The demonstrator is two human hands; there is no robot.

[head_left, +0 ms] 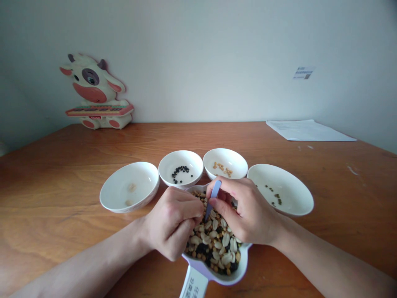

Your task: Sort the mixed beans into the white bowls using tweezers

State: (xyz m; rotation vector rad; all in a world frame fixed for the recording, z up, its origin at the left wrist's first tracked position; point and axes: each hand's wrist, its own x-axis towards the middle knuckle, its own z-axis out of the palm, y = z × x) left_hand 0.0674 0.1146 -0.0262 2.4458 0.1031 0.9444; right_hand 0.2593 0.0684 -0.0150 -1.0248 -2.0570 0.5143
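Wooden desk [62,215] fills the view; 4 white bowls fan from 10 to 2 o'clock around a pale lavender dish [231,275] of mixed beans and peanuts [217,244] at center-bottom. Far-left bowl [118,198] holds about 2 pale kernels; second bowl [169,165] has black beans; third bowl [235,159] has tan beans; far-right bowl [294,194] a few dark-green ones. Cow-shaped toy [96,93] at 10 o'clock by the wall, papers [307,130] at 1 o'clock. Left hand [173,221] curled, fingers pressed together over the mix; whether it pinches a bean I cannot tell. Right hand [248,213] pinching blue tweezers [214,198], tips down among the mix at the dish's 12 o'clock. Risk, as I judge: both hands crowd the heaped dish, so a nudge could spill beans over the rim or tip it; a round bean may slip from the tweezers. Tweezer tips hidden; dish handle label cut off at the bottom edge; wall sticker [303,73] unreadable.
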